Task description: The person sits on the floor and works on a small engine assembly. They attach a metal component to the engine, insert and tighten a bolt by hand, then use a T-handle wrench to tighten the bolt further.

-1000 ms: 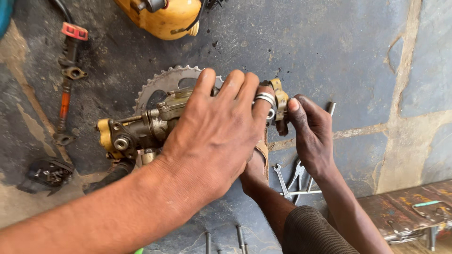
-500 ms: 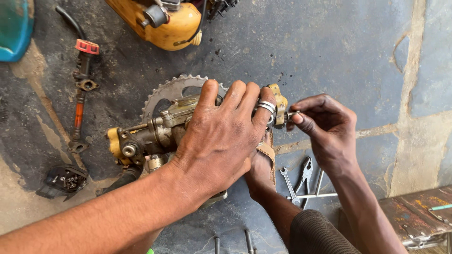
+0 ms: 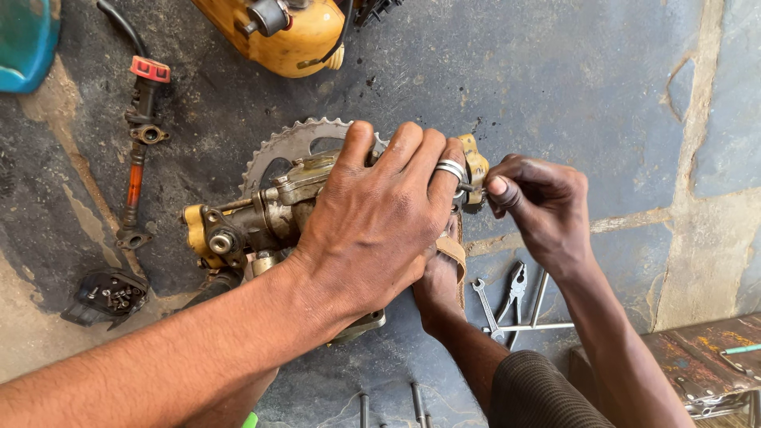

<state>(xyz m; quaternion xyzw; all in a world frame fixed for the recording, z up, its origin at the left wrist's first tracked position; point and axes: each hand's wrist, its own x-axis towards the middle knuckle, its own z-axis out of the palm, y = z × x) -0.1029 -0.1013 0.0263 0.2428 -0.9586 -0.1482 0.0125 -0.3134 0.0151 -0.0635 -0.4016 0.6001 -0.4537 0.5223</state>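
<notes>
Left hand (image 3: 372,230) spread flat over a grimy yellow engine part (image 3: 261,226) on the stone floor (image 3: 571,87), toothed sprocket (image 3: 289,147) behind it, right hand (image 3: 539,206) pinching at the part's end, pliers (image 3: 514,289) nearby.

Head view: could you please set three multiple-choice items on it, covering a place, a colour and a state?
1. The pliers lie: A) on the floor beside the wrenches; B) on the yellow tank; C) in a hand.
2. The cap on the rod tool is: A) green; B) red; C) white.
3. The right hand: A) lies flat; B) grips a hammer; C) pinches a small pin at the metal assembly.
Answers: 1 A, they rest beside wrenches; 2 B, red tops the rod; 3 C, thumb and fingertips meet there.
</notes>
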